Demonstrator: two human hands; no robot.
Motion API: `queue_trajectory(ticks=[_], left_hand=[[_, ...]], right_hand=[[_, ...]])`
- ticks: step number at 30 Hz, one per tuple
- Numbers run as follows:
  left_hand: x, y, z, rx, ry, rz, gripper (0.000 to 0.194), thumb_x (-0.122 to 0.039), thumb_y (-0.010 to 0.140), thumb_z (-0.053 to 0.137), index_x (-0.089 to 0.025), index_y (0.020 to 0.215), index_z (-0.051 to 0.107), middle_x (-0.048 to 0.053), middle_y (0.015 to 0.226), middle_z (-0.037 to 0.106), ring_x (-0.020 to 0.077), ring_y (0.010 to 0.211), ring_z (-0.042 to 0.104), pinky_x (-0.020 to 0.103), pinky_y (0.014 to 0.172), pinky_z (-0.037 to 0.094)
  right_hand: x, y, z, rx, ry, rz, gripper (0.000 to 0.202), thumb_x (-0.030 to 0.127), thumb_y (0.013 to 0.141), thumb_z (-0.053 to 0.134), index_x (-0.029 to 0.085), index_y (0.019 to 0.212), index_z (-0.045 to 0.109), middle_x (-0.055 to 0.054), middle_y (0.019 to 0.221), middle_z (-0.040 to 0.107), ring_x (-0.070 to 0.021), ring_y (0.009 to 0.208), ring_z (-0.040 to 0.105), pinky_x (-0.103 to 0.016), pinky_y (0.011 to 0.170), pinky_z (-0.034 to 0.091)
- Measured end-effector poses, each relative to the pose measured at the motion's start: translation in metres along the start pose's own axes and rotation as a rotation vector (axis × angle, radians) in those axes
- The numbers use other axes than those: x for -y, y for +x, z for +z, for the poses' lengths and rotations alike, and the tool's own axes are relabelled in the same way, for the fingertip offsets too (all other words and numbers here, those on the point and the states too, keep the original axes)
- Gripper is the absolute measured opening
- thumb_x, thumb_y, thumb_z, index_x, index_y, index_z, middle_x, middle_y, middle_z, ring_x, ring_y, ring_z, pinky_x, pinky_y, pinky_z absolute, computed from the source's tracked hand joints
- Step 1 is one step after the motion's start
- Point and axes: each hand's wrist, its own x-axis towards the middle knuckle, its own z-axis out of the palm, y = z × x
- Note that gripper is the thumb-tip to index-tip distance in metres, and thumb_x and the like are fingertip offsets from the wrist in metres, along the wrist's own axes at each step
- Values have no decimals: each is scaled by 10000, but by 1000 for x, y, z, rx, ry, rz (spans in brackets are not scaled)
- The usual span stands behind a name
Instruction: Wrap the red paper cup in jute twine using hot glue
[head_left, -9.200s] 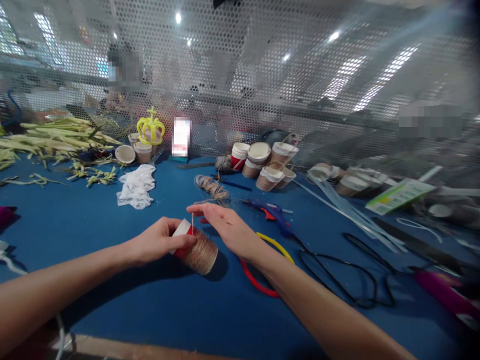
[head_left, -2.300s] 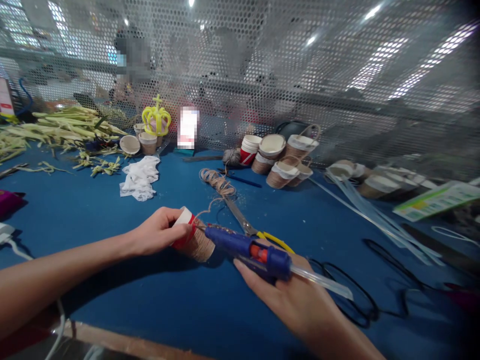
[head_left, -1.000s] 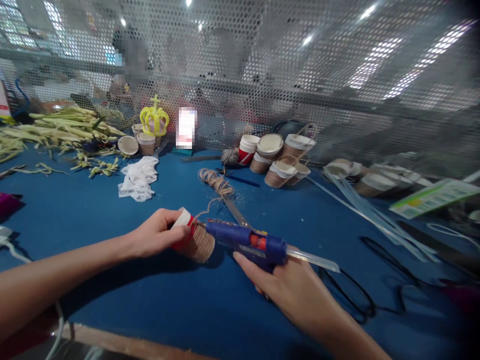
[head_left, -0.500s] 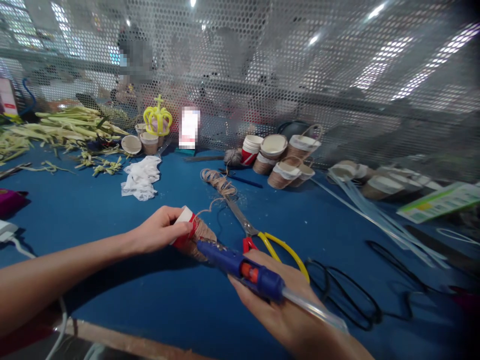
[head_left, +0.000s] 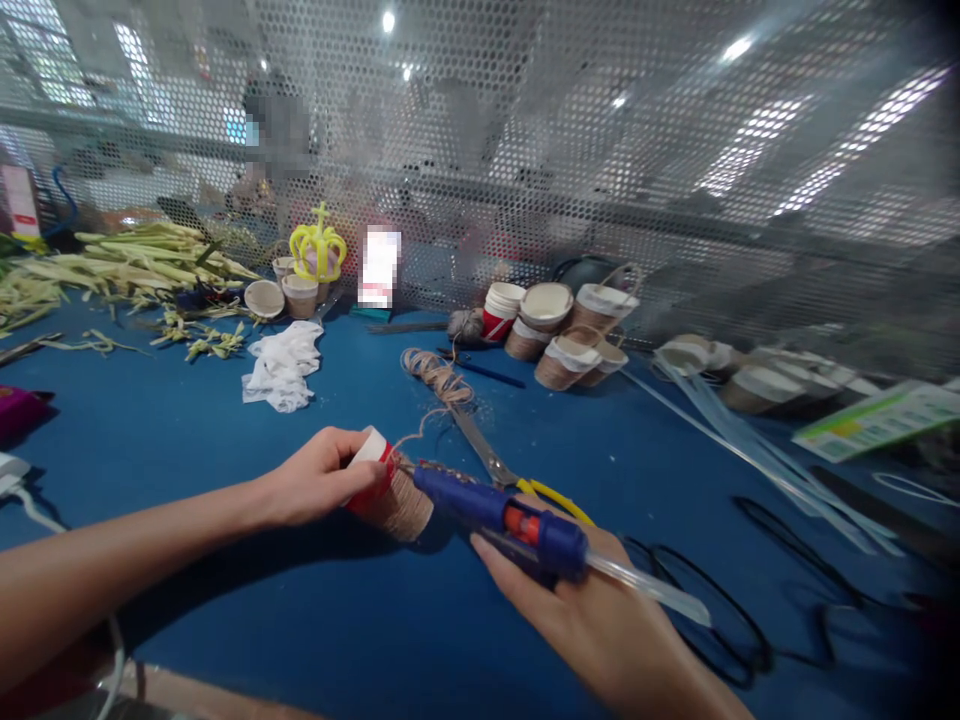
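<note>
A red and white cup (head_left: 403, 508), its lower part wound with brown twine, lies tilted with my left hand (head_left: 324, 476) gripping its rim end. My right hand (head_left: 577, 610) is wrapped round a blue glue gun (head_left: 480, 502), and a clear glue stick (head_left: 649, 583) juts from its back. The gun's nozzle is at the twine by the cup's red band. From there a strand of twine leads to a loose coil (head_left: 437, 376) on the table. Scissors (head_left: 484, 447) with yellow handles lie beyond the gun, partly hidden by it.
Twine-wrapped cups (head_left: 566, 360) stand at the back, right of centre. Clear glue sticks (head_left: 720, 425) and a black cable (head_left: 694, 600) lie to the right. A white cloth (head_left: 283, 365), a yellow crown (head_left: 318, 250) and pale stalks (head_left: 142, 262) are at the left, before a perforated metal screen (head_left: 465, 130).
The glue gun has moved a little to the right, its nozzle now nearer the cup's red band. More of the cup's twine-wound side shows. The whole view has shifted slightly.
</note>
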Motion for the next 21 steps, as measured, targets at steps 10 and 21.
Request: queue_trajectory(ticks=[10,21], left_hand=[[1,-2,1,-9,46,-22,148,-240,685,506,-118,669,587,-29,582,548,92,534,465,186,525,373],[6,8,-16,-224,-54,-2,219,-318,672,543,-108,697,599,-22,557,545,70,460,440,168,459,323]], right_hand=[[-2,7,-5,91,122,294,330,395,732,540,200,475,474,45,346,464,-96,297,437,-207,312,362],[-40,36,-61,-180,381,538,219,358,669,653,151,649,583,-13,604,598,-100,528,530,-195,478,431]])
